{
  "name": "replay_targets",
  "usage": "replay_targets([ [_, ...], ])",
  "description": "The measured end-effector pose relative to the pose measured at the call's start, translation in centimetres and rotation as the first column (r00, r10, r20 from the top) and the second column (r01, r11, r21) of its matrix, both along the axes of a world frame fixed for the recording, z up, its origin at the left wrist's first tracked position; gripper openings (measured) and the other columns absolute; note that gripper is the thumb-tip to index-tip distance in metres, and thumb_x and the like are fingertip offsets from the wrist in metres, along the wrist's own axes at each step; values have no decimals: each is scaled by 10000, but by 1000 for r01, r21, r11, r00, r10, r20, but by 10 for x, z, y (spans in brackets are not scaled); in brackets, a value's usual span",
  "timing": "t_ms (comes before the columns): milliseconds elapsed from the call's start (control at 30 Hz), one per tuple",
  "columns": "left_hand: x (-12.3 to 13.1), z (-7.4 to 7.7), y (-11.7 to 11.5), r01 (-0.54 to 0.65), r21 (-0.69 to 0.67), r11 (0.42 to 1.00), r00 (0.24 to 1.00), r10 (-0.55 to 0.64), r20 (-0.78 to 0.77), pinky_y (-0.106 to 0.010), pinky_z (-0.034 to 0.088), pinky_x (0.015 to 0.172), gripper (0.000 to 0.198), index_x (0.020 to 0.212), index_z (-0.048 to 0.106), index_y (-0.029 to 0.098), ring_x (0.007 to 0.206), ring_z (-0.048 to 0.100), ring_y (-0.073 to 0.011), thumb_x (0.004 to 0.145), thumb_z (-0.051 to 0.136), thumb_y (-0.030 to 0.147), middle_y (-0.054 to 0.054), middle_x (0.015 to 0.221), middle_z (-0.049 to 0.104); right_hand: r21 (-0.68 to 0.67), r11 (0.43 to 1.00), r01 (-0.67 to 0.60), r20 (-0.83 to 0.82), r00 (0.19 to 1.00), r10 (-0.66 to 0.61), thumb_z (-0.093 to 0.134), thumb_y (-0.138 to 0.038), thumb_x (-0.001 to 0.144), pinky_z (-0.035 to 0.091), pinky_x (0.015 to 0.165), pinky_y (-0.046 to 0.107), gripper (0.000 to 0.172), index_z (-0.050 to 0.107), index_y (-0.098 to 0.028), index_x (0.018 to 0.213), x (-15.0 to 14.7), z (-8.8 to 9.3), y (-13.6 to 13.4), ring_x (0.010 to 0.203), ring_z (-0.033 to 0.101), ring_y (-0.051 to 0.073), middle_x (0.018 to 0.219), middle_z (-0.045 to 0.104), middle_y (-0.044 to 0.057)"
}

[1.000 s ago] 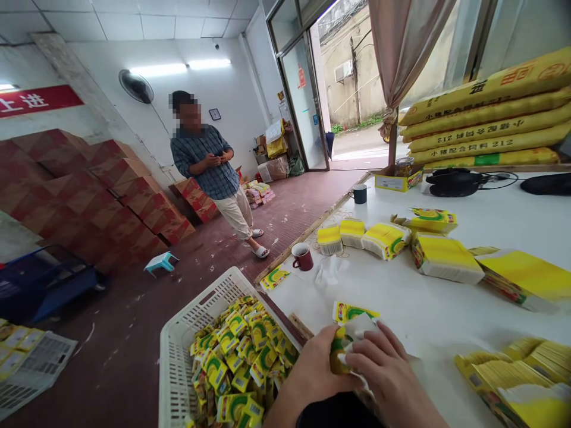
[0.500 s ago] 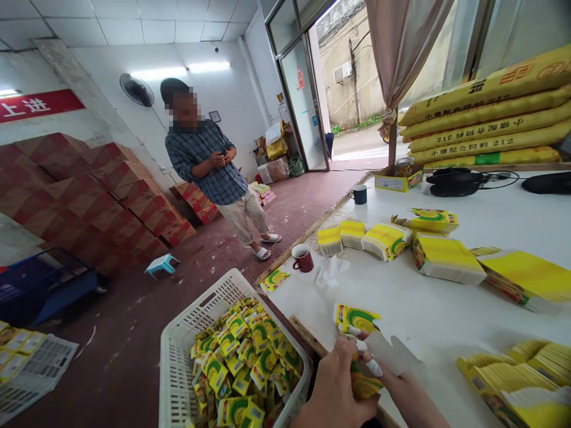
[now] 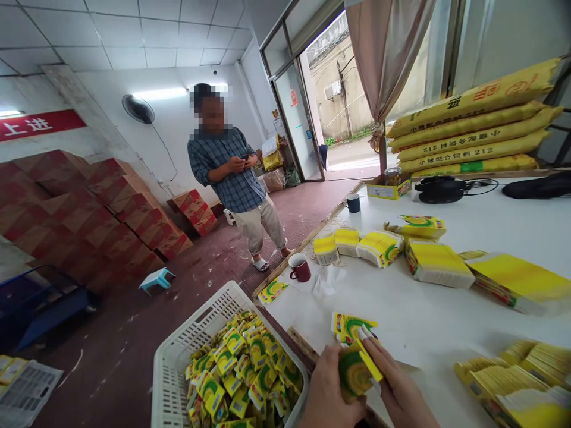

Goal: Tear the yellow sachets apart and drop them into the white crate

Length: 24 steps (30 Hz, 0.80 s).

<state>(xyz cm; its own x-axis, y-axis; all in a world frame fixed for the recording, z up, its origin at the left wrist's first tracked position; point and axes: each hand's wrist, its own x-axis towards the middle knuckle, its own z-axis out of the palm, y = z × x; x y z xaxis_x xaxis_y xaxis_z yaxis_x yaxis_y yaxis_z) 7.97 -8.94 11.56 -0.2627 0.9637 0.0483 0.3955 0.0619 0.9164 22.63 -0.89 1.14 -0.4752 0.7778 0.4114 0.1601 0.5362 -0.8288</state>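
Observation:
My left hand (image 3: 329, 389) is wrapped round a small yellow and green packet (image 3: 354, 371) at the table's front edge. White-tipped fingers of my right hand (image 3: 392, 380) press on the packet's yellow flap from the right. Just behind them a flat yellow-green carton piece (image 3: 350, 327) lies on the white table (image 3: 392, 303). Left of my hands stands a white plastic basket (image 3: 178, 345) heaped with small yellow packets (image 3: 245, 362). Stacks of flat yellow cartons (image 3: 513, 380) lie at the lower right.
A maroon mug (image 3: 300, 268), a dark mug (image 3: 353, 203) and bundled yellow cartons (image 3: 439, 264) stand on the table. A person (image 3: 232, 172) in a checked shirt stands beyond it. A blue stool (image 3: 157, 279) and red-brown boxes (image 3: 89, 208) are at the left.
The packet between my hands has turned, showing its round green design, and my right fingers now lie along its raised flap. The standing person has stepped, and the view has shifted slightly.

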Motion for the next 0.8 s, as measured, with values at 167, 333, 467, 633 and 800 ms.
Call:
replay_targets([
  [167,-15,13,1,5,-40,999,987,-11,-160,-382,521,919,568,1167,690,189,995,679,-304,620,823,263,-101,1100,740,28,989,-145,122,983,141,487,-155,897,538,1059,394,513,657,-291,1362,8,10,10,1378,546,285,1569,475,92],
  [333,-20,21,4,119,-123,985,978,-138,-156,-321,547,800,567,1133,724,190,863,695,-260,582,839,259,-60,989,763,-123,966,-226,153,958,244,612,-283,850,540,1042,411,292,776,-288,1091,24,43,21,1336,594,303,1436,630,106],
  [467,-13,20,3,81,-142,987,963,-114,-244,-340,543,859,583,1142,713,193,935,688,-281,573,826,249,-74,1057,754,-225,961,-160,136,972,193,680,-307,755,530,1051,463,199,767,-256,927,17,53,12,1352,570,357,1387,667,120],
  [633,-21,26,-10,-8,-175,984,966,-38,-257,-319,549,861,527,1136,687,201,930,690,-264,625,782,292,-68,1053,755,-232,961,-151,-18,988,151,624,-335,797,547,1043,445,568,579,-222,1352,0,38,10,1254,653,307,1381,658,146],
  [800,-98,19,-53,-170,-317,933,911,26,-411,-351,522,989,561,1187,678,205,1095,684,-304,628,695,249,-91,1192,739,-55,993,104,272,959,-86,550,-258,875,543,985,441,419,604,-205,1287,2,29,50,1178,656,306,1291,669,153],
])
